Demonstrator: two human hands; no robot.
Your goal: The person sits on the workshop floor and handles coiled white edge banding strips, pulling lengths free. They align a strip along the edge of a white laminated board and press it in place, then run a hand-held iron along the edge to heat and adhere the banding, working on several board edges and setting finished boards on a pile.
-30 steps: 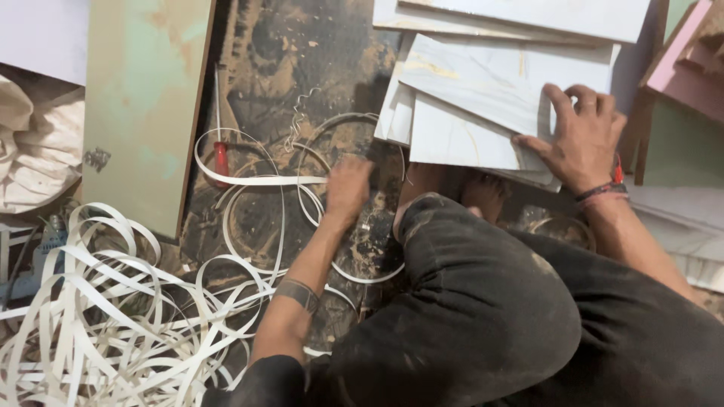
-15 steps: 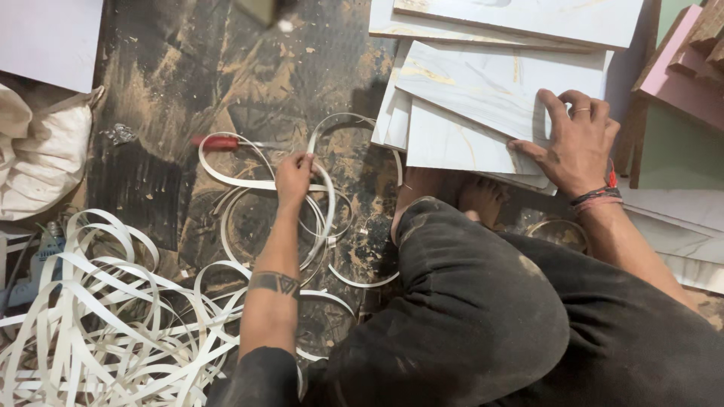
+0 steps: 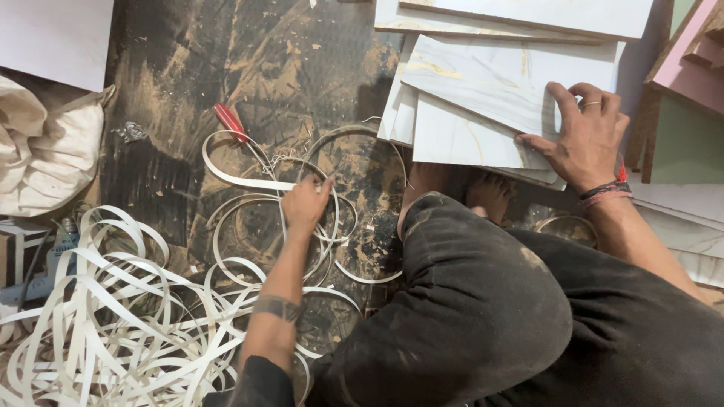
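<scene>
White, thin edge-banding strips (image 3: 249, 181) lie in loose curls on the dark, dust-streaked floor (image 3: 226, 60), and the left hand (image 3: 305, 202) is down among them, its fingers drawn together around one strip near where several loops cross. A red-handled tool (image 3: 228, 122) lies just beyond those loops, its handle touching the curve of the uppermost strip. To the lower left a much larger tangle of the same white strips (image 3: 98, 324) is heaped up, partly over a pale blue power tool (image 3: 53, 260) that shows only at the edge. A cream cloth sack (image 3: 45, 151) sits at the far left, beside the tangle. The right hand (image 3: 581, 136) rests flat and spread on a stack of pale marbled panels (image 3: 483, 90), the fingers apart on top and the thumb pressed at the near edge of the top board; a ring shows on one finger and red and dark bands circle the wrist. The person crouches in dark, dusty trousers (image 3: 483, 301), one knee raised between the two arms, with bare toes (image 3: 490, 192) visible just under the near edge of the panels. Pink and green boards (image 3: 690, 98) stand at the right.
</scene>
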